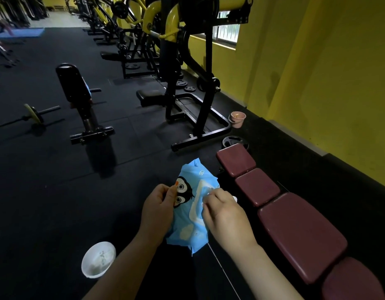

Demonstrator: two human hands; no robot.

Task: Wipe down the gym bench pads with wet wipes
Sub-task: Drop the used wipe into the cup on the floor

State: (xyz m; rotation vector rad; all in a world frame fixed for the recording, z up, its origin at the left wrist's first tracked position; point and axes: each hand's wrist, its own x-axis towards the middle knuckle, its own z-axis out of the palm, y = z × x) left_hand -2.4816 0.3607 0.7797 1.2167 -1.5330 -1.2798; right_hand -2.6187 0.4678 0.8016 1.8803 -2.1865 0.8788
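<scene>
Dark rubber gym floor (57, 202) under me, maroon bench pads (299, 234) running along my right. I've got the blue wet wipes pack (190, 215) up in front: left hand (158, 211) grips its left edge, right hand (225, 215) pinches at the flap on top.

We are in a gym. Black rubber flooring (57, 180) runs beneath a row of yellow-and-black weight machines (182, 61) along a yellow wall (327, 72). We see weight plates (233, 141) on the floor, a barbell (33, 116), an upright black bench (76, 92) and a maroon padded bench (295, 230) beside us.
</scene>
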